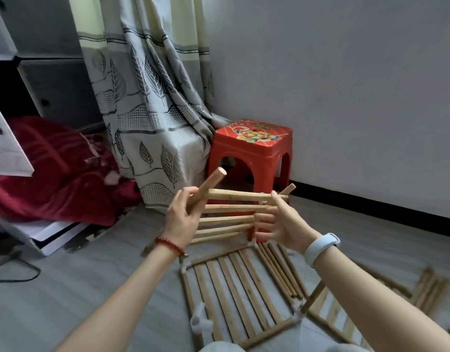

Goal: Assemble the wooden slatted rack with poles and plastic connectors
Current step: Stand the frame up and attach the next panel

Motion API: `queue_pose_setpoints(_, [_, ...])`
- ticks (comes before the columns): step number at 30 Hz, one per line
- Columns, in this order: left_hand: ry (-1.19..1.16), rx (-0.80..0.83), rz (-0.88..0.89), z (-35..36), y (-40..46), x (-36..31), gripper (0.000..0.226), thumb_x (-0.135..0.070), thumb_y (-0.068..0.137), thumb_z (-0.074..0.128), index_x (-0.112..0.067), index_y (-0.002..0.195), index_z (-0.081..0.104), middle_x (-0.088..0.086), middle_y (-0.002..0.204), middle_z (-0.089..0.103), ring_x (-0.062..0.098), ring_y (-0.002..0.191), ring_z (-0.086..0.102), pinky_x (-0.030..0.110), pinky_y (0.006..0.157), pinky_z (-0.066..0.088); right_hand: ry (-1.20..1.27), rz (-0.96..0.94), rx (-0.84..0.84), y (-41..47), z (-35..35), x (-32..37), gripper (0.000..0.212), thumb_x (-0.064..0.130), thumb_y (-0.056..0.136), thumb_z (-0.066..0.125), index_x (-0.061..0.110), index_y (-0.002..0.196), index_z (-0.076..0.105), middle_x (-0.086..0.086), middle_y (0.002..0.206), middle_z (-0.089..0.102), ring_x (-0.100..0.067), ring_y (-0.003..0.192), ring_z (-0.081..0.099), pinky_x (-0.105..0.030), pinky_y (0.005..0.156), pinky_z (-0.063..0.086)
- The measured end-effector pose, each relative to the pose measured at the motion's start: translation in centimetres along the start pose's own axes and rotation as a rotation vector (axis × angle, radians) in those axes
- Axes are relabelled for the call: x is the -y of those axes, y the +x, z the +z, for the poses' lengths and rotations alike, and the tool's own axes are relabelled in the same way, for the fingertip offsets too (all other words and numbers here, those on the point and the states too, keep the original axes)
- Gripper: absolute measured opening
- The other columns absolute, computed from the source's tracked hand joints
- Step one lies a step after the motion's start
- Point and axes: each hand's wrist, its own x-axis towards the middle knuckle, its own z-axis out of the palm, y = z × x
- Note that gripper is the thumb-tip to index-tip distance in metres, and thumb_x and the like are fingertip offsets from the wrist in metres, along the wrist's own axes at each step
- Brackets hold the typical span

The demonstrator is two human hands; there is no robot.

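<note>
Slatted panel (229,214) is held in the air in front of the red plastic stool (252,148): five pale wooden slats running left-right, with a round pole at each end. Left pole end (220,172) sticks up and away, tilted.
Left hand (182,215) grasps the left pole, fingers curled round it. Red bead bracelet (169,245) on that wrist.
Right hand (277,222) is at the panel's right end, fingers straight and spread against the slat ends, blurred; no curl round anything. White band (320,246) on that wrist.
Second slatted panel (234,298) lies flat on the grey floor (92,288) below the hands, with white plastic connectors (199,323) at its corners. Loose poles (279,270) lie bundled along its right edge, touching it. More slatted pieces (427,288) lie further right, blurred.
Open white box (51,237) at left, contents unclear.
</note>
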Motion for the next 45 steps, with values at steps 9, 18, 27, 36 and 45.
queue_pose_setpoints(9, [0.253, 0.299, 0.480, 0.9, -2.2, 0.2, 0.020, -0.026, 0.080, 0.051, -0.027, 0.099, 0.046, 0.004, 0.085, 0.057, 0.008, 0.085, 0.041, 0.031, 0.077, 0.034, 0.506, 0.197, 0.018, 0.6, 2.2, -1.9, 0.024, -0.005, 0.095, 0.033, 0.001, 0.113, 0.048, -0.021, 0.103, 0.055, -0.031, 0.094, 0.058, -0.039, 0.088, 0.045])
queue_pose_setpoints(18, [0.312, 0.343, -0.162, 0.5, -7.3, 4.6, 0.077, -0.025, 0.078, 0.073, -0.016, 0.141, 0.030, 0.010, 0.141, 0.026, 0.026, 0.131, 0.028, 0.041, 0.110, 0.027, 0.629, 0.096, -0.083, 0.2, -0.3, -4.3, 0.036, 0.000, 0.098, 0.028, 0.000, 0.130, 0.045, -0.019, 0.135, 0.051, -0.036, 0.126, 0.046, -0.045, 0.110, 0.032])
queue_pose_setpoints(27, [0.249, 0.900, -0.494, 3.2, -14.0, 7.3, 0.029, -0.034, 0.096, 0.046, -0.012, 0.090, 0.063, 0.005, 0.092, 0.065, 0.016, 0.085, 0.060, 0.028, 0.078, 0.048, 0.575, 0.033, -0.091, 1.6, -2.5, -6.8, 0.047, -0.003, 0.095, 0.025, 0.009, 0.136, 0.045, -0.009, 0.118, 0.061, -0.031, 0.116, 0.055, -0.049, 0.102, 0.039])
queue_pose_setpoints(36, [-0.021, 0.610, -0.805, 8.1, -14.1, 8.5, 0.030, -0.019, 0.100, 0.033, -0.018, 0.075, 0.048, 0.000, 0.056, 0.038, 0.013, 0.047, 0.040, 0.026, 0.050, 0.040, 0.439, 0.026, -0.088, 2.5, -4.0, -7.1, 0.039, 0.001, 0.098, 0.028, 0.008, 0.130, 0.049, -0.014, 0.125, 0.057, -0.035, 0.116, 0.056, -0.050, 0.104, 0.039])
queue_pose_setpoints(45, [-0.272, 0.545, -0.926, 11.1, -15.2, 7.8, 0.022, -0.027, 0.098, 0.040, -0.018, 0.086, 0.056, -0.003, 0.064, 0.044, 0.005, 0.041, 0.041, 0.020, 0.041, 0.038, 0.357, -0.015, -0.141, 3.0, -6.5, -6.9, 0.042, -0.002, 0.096, 0.031, 0.014, 0.133, 0.043, -0.009, 0.105, 0.063, -0.027, 0.083, 0.068, -0.036, 0.062, 0.055])
